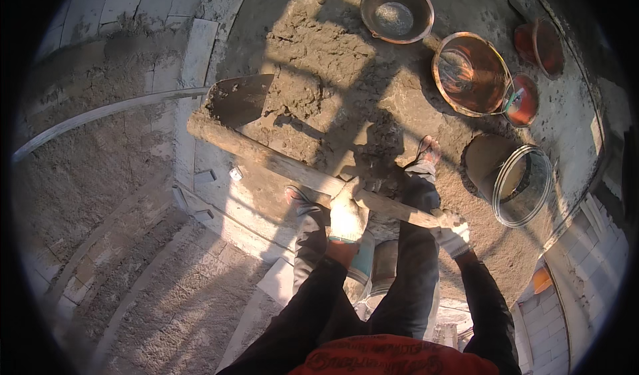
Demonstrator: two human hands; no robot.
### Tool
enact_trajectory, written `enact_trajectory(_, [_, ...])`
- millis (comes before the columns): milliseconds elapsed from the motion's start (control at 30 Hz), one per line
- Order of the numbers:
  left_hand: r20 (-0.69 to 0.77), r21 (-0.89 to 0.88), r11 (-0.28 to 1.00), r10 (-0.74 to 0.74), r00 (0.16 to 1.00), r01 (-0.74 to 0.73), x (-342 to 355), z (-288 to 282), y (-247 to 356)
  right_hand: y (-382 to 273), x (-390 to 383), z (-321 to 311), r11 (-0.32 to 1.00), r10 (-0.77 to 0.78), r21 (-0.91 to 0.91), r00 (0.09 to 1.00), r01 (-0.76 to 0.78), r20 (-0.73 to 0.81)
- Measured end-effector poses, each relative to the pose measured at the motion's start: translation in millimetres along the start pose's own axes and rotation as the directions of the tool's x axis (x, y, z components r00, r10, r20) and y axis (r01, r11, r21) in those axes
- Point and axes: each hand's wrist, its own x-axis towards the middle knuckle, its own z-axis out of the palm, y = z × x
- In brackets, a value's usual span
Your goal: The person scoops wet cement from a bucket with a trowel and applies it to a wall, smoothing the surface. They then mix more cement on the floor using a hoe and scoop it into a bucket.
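A hoe with a long wooden handle [279, 162] slants across the view in front of me. My left hand [348, 216], in a pale work glove, is closed round the middle of the handle. Nearer its end, to the right, my right hand [452, 231] grips it, gloved too. The hoe's broad metal blade [241, 101] is at the far left, beside a heap of wet grey mortar [316, 52]. Whether the blade touches the mortar or the floor I cannot tell.
Mortar-stained buckets stand at the back right, among them a round one [397, 12] and a larger orange one [471, 74]. A bucket with a clear rim [522, 185] lies tilted at the right. A block wall [100, 149] runs along the left. My sandalled feet [429, 150] stand by the mortar.
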Motion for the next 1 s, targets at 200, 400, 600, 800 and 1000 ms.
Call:
enact_trajectory(200, [-0.105,-0.279,0.956,-0.128,0.986,0.094,-61,-18,31,-168,-37,-84,0.937,-0.231,-0.283,0.971,0.206,-0.057])
enact_trajectory(400, [0.029,-0.548,0.727,-0.478,0.878,0.414,24,9,83,-278,-50,-49,0.938,0.163,-0.297,0.984,-0.178,-0.075])
enact_trajectory(600, [-0.130,-0.336,0.826,-0.517,0.846,0.453,135,-58,79,-331,47,26,0.919,0.381,-0.139,0.923,-0.369,0.063])
enact_trajectory(800, [-0.153,-0.133,0.950,-0.302,0.941,0.283,152,-50,147,-306,93,82,0.966,0.239,-0.060,0.958,-0.251,-0.158])
enact_trajectory(1000, [-0.096,-0.078,0.992,-0.110,0.989,0.102,215,-35,219,-335,142,57,0.982,-0.046,-0.189,0.979,0.009,-0.197])
